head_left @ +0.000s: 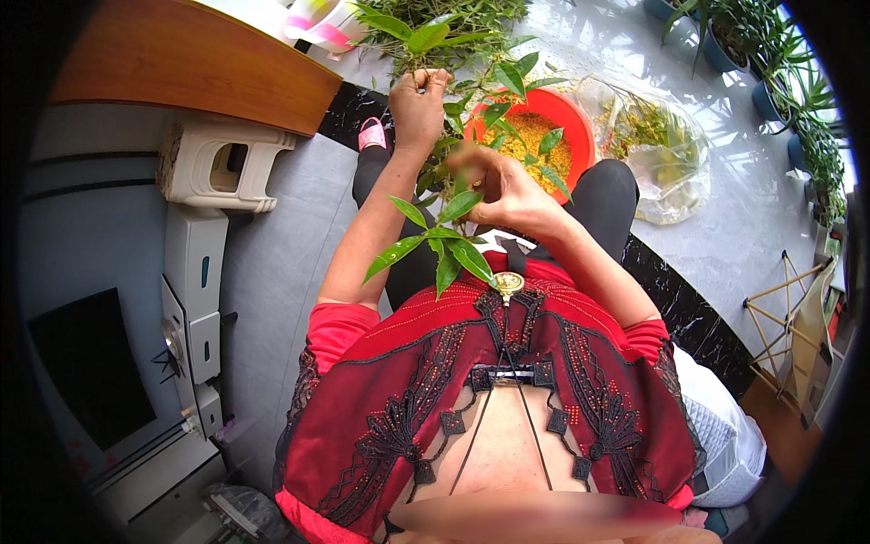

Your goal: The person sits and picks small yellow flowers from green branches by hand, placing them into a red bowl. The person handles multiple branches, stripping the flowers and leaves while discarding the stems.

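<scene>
A leafy green branch (445, 234) stands before me, its leaves spreading from my lap up past both hands. My left hand (418, 109) is closed around a stem near the top of it. Lower and to the right, my right hand (506, 187) has its fingers curled at the branch's middle; leaves and blur partly hide the fingertips. Behind the branch, a red plastic basin (581, 129) on the floor holds many small yellow-orange blossoms (537, 136). To its right lies a clear plastic bag (669, 177) with leafy sprigs inside.
A heap of cut greenery (462, 20) lies on the floor beyond my hands, beside a white and pink bucket (326, 24). Potted plants (724, 47) line the right side. A plastic stool (224, 166) and a wooden panel (197, 61) are at the left, a folding frame (785, 306) at the right.
</scene>
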`<state>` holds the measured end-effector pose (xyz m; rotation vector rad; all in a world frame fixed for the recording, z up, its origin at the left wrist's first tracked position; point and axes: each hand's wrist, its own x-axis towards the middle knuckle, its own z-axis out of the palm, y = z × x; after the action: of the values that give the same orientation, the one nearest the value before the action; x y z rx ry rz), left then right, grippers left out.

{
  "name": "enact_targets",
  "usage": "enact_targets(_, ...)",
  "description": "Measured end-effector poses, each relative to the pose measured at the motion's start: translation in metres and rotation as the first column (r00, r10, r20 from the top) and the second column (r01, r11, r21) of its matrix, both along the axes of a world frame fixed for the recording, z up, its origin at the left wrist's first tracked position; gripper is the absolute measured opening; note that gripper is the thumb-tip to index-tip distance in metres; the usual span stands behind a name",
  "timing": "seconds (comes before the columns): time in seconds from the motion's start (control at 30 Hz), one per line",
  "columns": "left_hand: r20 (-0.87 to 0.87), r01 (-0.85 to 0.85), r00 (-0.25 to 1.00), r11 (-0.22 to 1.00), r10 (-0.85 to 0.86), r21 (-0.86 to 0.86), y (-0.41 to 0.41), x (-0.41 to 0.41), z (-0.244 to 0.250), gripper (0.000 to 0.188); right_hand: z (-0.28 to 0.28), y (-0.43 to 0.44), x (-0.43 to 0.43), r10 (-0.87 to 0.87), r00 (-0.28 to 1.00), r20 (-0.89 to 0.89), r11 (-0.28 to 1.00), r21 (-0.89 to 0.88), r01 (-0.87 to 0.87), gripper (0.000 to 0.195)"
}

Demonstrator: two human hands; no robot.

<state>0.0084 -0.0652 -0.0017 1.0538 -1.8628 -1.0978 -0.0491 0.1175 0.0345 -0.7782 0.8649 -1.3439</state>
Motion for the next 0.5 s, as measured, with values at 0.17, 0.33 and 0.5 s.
enact_targets(0.17,0.004,0.003,1.000,1.000,-0.003,0.029,0.001,0.001,0.005,0.016,0.003,0.004,0.000,-0.129,0.990,0.048,0.991,-0.031,0.131,0.053)
enact_targets(0.33,0.003,-0.004,1.000,1.000,0.004,0.022,-0.003,0.003,0.002,0.017,-0.004,0.013,-0.010,-0.078,0.996,-0.040,0.997,-0.010,0.077,0.017)
enact_targets(0.5,-0.029,0.014,1.000,0.999,-0.013,0.032,-0.004,0.003,0.000,0.018,-0.011,0.016,-0.015,-0.179,0.926,-0.331,0.978,0.040,0.203,0.013)
